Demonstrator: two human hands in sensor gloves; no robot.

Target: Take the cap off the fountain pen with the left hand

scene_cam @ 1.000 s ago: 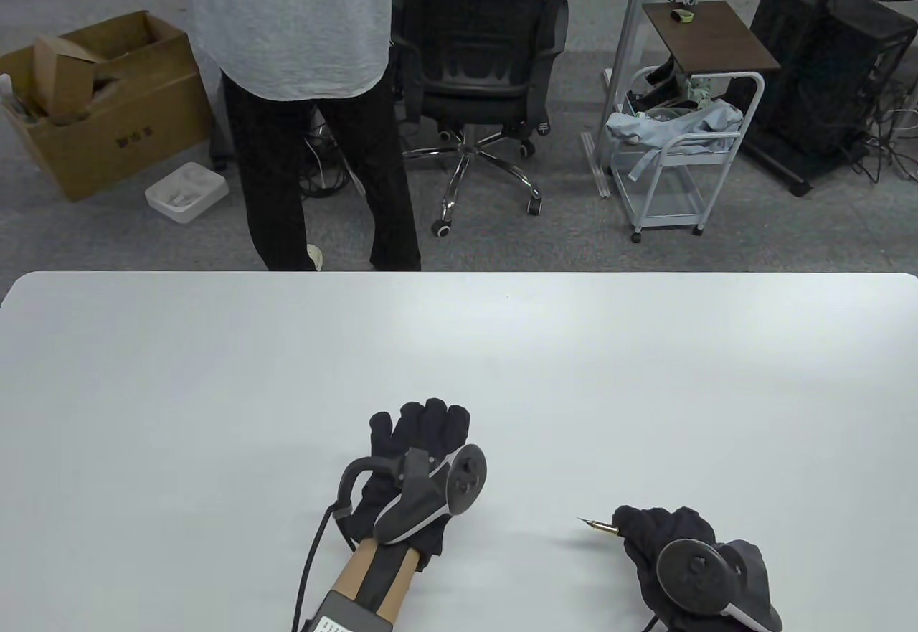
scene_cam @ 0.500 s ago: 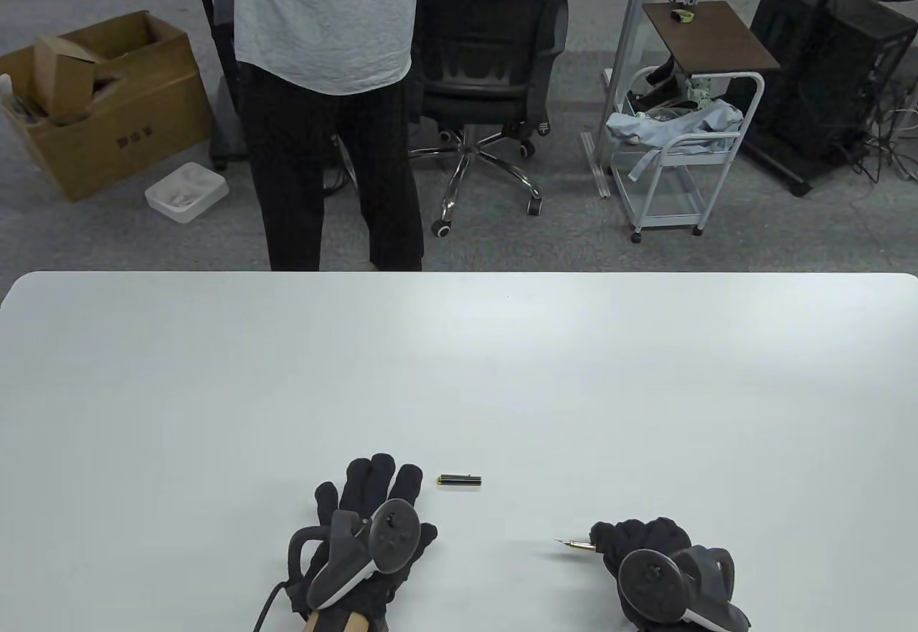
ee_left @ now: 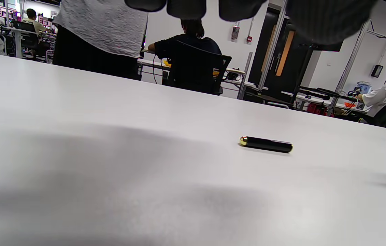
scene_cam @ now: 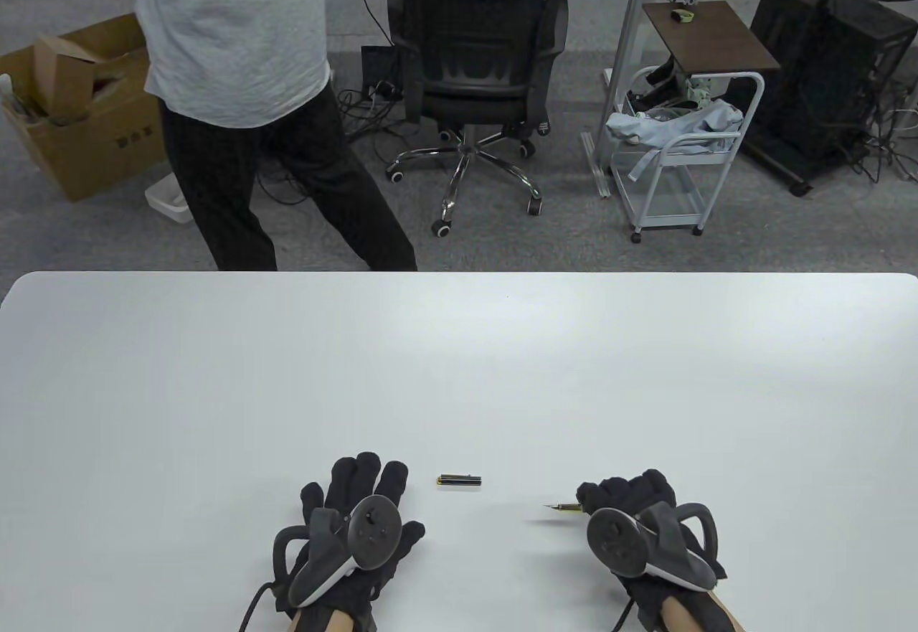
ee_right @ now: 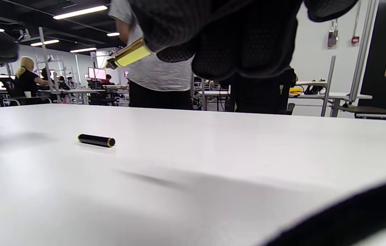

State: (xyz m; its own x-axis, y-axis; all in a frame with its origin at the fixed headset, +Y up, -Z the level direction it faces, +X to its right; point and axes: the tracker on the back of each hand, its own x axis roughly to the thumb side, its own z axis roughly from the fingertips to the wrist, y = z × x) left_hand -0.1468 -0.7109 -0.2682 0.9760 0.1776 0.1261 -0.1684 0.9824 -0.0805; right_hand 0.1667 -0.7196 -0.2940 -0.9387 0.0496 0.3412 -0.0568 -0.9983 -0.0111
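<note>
The black fountain pen cap (scene_cam: pixel 460 480) with gold ends lies alone on the white table (scene_cam: pixel 459 374). It also shows in the left wrist view (ee_left: pixel 266 144) and in the right wrist view (ee_right: pixel 96 140). My left hand (scene_cam: pixel 362 496) is just left of the cap, fingers spread, holding nothing. My right hand (scene_cam: pixel 627 499) grips the uncapped fountain pen (scene_cam: pixel 566 508), its gold nib end pointing left toward the cap. The pen's gold section (ee_right: pixel 129 56) sticks out of my fist in the right wrist view; the barrel is hidden in the glove.
A person in a grey shirt (scene_cam: pixel 229 87) stands beyond the table's far edge. An office chair (scene_cam: pixel 480 79), a cardboard box (scene_cam: pixel 79 108) and a white cart (scene_cam: pixel 681 151) stand on the floor behind.
My left hand let the cap go onto the table and drew back toward the near edge. My right hand moved left and away with the pen. The person behind stepped left.
</note>
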